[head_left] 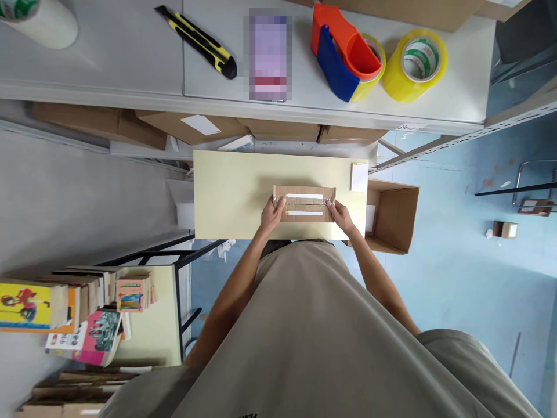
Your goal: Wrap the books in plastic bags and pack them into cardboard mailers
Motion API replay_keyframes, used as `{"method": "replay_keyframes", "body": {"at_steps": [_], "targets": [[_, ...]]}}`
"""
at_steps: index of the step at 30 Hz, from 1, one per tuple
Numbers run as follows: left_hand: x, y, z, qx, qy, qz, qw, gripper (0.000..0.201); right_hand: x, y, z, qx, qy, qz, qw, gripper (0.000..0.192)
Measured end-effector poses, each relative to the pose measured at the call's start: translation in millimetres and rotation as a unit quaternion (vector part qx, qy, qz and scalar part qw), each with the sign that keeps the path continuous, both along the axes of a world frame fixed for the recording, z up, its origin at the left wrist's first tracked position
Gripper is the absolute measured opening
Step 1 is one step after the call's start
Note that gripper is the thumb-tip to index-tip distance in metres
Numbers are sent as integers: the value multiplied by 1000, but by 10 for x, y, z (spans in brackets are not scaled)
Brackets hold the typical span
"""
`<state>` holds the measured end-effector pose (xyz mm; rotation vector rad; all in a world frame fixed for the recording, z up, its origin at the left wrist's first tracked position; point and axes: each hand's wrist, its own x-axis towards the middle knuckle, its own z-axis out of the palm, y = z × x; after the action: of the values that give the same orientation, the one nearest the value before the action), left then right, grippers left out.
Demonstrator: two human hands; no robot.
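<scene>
A small brown cardboard box with white label strips and a seam along its middle is held over the pale yellow table. My left hand grips its left end, thumb on top near the seam. On the opposite end, my right hand is closed round the edge with its thumb pressed on the top face. Shiny clear tape shows at both ends of the seam. The fingers beneath the box are hidden.
On the grey shelf above lie a yellow-black utility knife, an orange-blue tape dispenser and a yellow tape roll. An open carton stands right of the table. Books are stacked on the left. A white card pad lies on the table.
</scene>
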<state>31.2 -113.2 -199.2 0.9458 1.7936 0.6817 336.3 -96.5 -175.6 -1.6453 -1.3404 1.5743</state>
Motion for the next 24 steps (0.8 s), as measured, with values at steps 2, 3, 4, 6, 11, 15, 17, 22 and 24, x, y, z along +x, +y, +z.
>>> {"method": "replay_keyframes", "body": {"at_steps": [2, 3, 4, 6, 11, 15, 17, 22, 24], "targets": [[-73, -11, -4, 5, -40, -2, 999, 43, -11, -13, -1, 1, 8, -5, 1000, 75], [-113, -13, -5, 3, -61, 1, 998, 45, -10, -14, -5, 0, 14, -8, 1000, 75], [-152, -12, -6, -1, -83, 5, 997, 49, -5, -10, -12, -1, 19, -10, 1000, 75], [-224, 1, -4, -8, -127, 3, 992, 56, 13, 4, -28, -9, 29, -15, 999, 76], [-304, 48, 13, -28, -136, -16, 990, 63, 36, 50, -53, -39, 36, -24, 998, 81], [-288, 53, 33, -28, -124, 8, 992, 63, 38, 88, -39, -68, -14, -14, 998, 79], [-287, 59, 50, -32, -112, 16, 993, 61, 48, 105, -28, -72, -42, 2, 996, 81], [-297, 82, 97, -42, -96, 10, 994, 58, 79, 126, -15, -55, -40, 34, 997, 87], [-291, 55, 109, -42, -102, 15, 994, 60, 89, 108, -9, -46, -43, 45, 997, 88]]}}
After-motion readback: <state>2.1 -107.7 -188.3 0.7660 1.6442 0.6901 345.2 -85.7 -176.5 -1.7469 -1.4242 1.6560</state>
